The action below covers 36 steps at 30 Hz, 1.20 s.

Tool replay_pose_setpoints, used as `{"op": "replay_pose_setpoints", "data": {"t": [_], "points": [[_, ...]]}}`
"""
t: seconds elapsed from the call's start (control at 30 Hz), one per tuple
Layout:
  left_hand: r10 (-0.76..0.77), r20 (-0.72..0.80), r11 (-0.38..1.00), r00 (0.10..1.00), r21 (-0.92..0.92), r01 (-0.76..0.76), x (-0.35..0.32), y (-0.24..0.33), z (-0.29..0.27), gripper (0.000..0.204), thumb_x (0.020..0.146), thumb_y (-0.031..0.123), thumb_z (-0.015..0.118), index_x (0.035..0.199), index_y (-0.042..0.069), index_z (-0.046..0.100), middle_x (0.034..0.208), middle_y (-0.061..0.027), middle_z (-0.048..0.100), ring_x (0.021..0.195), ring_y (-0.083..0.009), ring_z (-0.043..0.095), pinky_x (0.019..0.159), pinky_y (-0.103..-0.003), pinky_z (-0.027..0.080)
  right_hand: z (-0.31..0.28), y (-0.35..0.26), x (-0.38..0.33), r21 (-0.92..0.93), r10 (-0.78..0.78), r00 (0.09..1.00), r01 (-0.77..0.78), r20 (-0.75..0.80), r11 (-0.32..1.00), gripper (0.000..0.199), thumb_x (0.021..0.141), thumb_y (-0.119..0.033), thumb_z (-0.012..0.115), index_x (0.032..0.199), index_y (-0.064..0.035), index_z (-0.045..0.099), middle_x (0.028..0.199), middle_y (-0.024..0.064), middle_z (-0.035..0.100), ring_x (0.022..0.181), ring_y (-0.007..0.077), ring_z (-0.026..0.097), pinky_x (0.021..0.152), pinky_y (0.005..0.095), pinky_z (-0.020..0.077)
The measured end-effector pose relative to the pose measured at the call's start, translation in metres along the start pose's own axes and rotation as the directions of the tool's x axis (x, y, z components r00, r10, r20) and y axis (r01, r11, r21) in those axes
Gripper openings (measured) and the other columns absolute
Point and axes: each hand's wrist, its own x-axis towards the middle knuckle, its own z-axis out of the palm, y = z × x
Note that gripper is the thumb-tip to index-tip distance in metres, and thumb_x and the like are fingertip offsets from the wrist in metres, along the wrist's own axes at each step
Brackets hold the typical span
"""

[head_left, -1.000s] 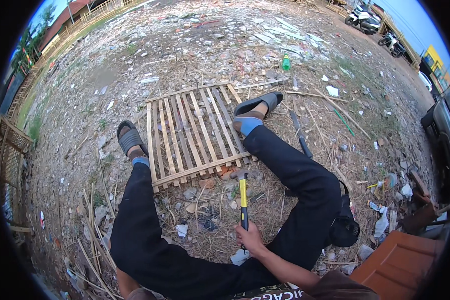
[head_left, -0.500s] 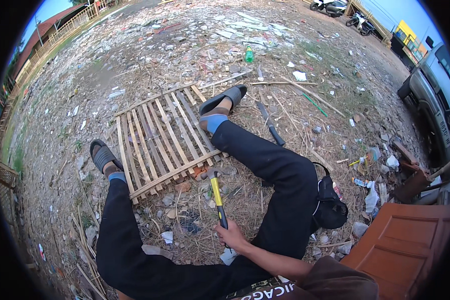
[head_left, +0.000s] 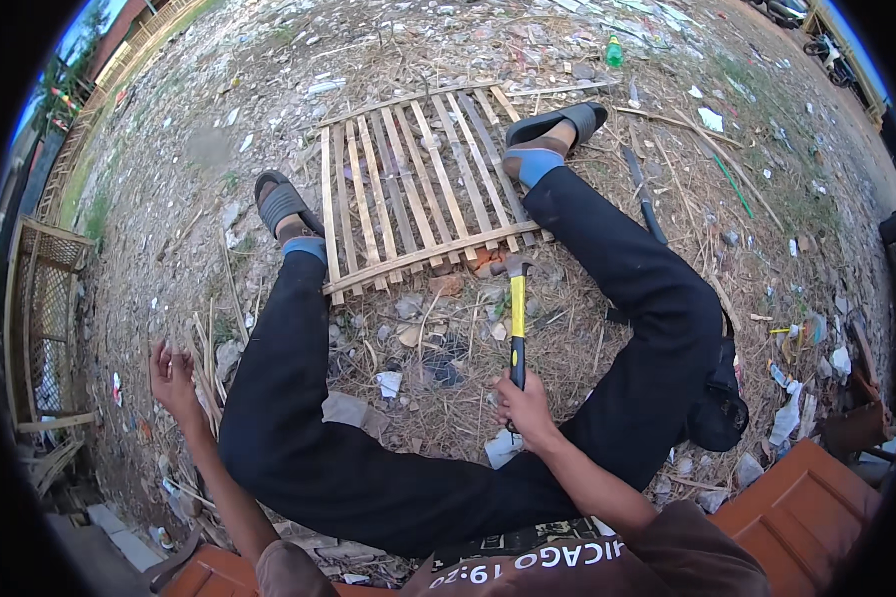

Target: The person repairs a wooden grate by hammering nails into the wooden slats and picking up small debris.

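Note:
My right hand (head_left: pixel 525 408) is closed round the black grip of a claw hammer (head_left: pixel 518 308) with a yellow shaft. The hammer's head points away from me, just short of the near rail of a slatted wooden panel (head_left: pixel 418 262). That panel lies on the ground between my sandalled feet, its strips side by side with gaps. Out to the left, beyond my left knee, my left hand (head_left: pixel 173 380) is raised over the ground with its fingers apart. I see nothing held in it. Thin sticks (head_left: pixel 207 358) lie beside it.
A long dark-handled knife (head_left: pixel 644 194) lies right of my right foot, near loose strips and a green stick (head_left: pixel 734 186). Farther off stands a green bottle (head_left: pixel 614 52). A lattice frame (head_left: pixel 45 328) is at far left, a brown wooden panel (head_left: pixel 806 517) at near right. Rubble covers the ground.
My left hand has come into view on the left. The view has turned leftward and down, so the panel appears farther right and higher. The right hand keeps its hold on the hammer.

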Motion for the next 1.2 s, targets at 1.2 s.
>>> {"op": "replay_pose_setpoints", "data": {"t": [1.2], "points": [[0.058, 0.804, 0.989, 0.591, 0.032, -0.141, -0.17, -0.037, 0.458, 0.017, 0.087, 0.014, 0.074, 0.095, 0.0, 0.072, 0.078, -0.0072, 0.071, 0.074, -0.0107, 0.066, 0.069, -0.027, 0.051, -0.032, -0.043, 0.024, -0.297, -0.122, 0.974, 0.061, -0.193, 0.953, 0.016, 0.093, -0.014, 0.062, 0.089, -0.0074, 0.048, 0.063, -0.0033, 0.046, 0.046, 0.0066, 0.046, 0.043, 0.0258, 0.0395]]}}
